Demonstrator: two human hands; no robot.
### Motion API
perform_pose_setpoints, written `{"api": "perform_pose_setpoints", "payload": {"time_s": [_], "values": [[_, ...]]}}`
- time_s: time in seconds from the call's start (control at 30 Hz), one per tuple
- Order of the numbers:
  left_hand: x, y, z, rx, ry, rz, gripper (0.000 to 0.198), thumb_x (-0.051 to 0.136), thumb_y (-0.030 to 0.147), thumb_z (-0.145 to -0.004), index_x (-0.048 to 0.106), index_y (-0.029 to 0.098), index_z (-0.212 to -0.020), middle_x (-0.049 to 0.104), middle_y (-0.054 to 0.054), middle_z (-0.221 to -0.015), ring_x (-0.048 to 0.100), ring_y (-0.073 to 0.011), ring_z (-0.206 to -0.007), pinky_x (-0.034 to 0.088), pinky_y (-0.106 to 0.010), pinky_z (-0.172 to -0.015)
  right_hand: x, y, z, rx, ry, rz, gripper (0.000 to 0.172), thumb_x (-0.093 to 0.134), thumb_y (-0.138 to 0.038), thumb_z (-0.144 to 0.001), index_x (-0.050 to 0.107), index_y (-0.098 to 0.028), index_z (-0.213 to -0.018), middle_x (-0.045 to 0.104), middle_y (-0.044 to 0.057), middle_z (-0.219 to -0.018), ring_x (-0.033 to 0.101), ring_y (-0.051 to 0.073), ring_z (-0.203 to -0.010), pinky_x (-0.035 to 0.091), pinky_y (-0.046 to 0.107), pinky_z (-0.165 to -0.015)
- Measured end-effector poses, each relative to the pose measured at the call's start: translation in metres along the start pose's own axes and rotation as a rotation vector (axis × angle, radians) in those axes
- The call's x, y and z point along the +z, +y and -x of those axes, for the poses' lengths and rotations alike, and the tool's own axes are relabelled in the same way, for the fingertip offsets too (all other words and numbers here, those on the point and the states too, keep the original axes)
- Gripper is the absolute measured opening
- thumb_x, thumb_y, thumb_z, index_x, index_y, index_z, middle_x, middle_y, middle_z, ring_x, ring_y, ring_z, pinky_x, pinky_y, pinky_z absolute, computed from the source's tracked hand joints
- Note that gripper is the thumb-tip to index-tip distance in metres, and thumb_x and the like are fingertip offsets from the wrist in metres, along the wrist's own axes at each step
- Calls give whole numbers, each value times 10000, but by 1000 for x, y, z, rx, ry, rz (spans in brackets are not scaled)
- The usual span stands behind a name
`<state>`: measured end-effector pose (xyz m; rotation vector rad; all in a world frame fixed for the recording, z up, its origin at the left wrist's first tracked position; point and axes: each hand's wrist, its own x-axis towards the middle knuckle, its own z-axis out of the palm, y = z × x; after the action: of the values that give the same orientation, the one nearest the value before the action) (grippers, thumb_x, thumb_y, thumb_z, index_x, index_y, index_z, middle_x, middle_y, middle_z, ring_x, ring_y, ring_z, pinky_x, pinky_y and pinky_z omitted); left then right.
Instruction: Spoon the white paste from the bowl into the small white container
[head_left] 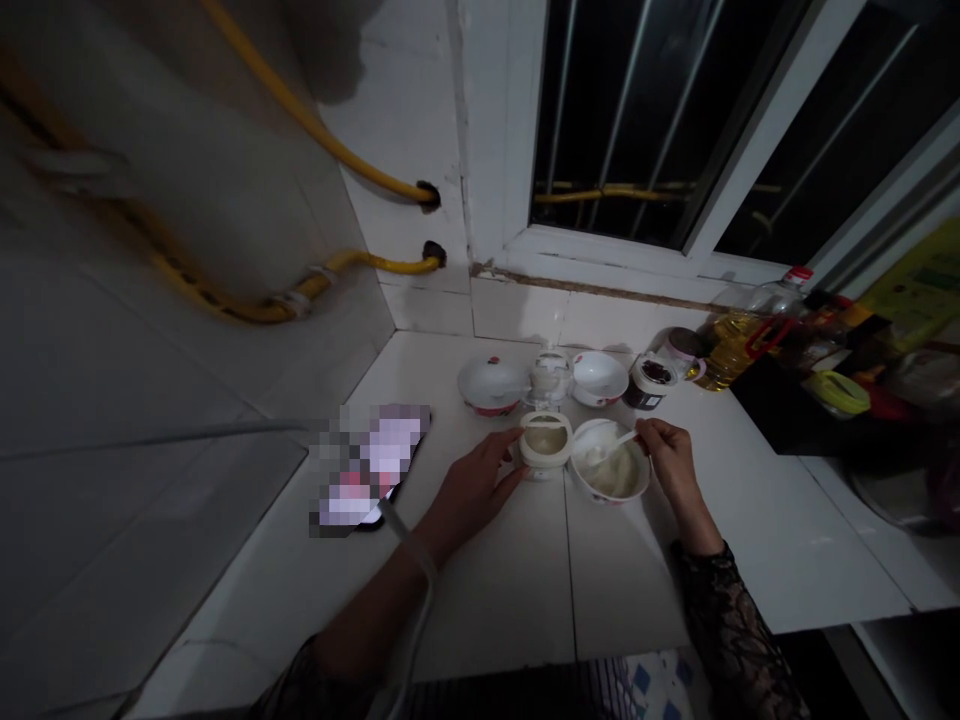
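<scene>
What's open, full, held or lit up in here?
Round white bowl with pale contents: upright, partly filled
White spoon: tilted, one end in that bowl, held by the right hand
Round cream-rimmed jar: upright, touched by the left hand; can't tell if a clear lid covers it
Black-edged rectangular phone: lying down, screen lit
Clear plastic bottle of yellow liquid: partly filled, red cap on

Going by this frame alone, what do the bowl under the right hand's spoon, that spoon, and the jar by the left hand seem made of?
Bowl: probably glazed ceramic, smooth white, though melamine is possible. Spoon: plastic or ceramic, plain white. Jar: rim perhaps plastic, cream-coloured; body too dim to tell.
</scene>
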<state>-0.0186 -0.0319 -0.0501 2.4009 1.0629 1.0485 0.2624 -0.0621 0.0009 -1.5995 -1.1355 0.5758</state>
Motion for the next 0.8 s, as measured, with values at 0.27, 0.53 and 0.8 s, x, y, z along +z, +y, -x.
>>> {"api": "perform_pose_setpoints", "payload": {"time_s": [0.27, 0.53, 0.8], "values": [[-1, 2, 0, 5, 10, -11, 366, 479, 327, -944, 427, 213, -1288, 630, -32, -958, 659, -167, -773, 552, -298, -691, 0, -1, -1, 43, 22, -82, 386, 604, -500, -674, 489, -202, -457, 423, -34, -451, 368, 100, -461, 303, 253, -473], [1, 1, 0, -6, 7, 0, 363, 468, 333, -945, 430, 223, -1289, 620, -23, -931, 652, -167, -758, 550, -306, -692, 3, 0, -2, -4, 59, -72, 419, 594, -536, -668, 463, -205, -448, 406, -41, -435, 342, 92, -454, 284, 246, -462], [2, 0, 0, 0, -4, 9, 371, 461, 349, -951, 423, 224, -1298, 613, -27, -947, 654, -171, -793, 557, -315, -707, 1, 6, -5, 9, 90, -46, 415, 596, -535, -680, 485, -202, -460, 419, -39, -421, 341, 95, -439, 275, 242, -436]]}}
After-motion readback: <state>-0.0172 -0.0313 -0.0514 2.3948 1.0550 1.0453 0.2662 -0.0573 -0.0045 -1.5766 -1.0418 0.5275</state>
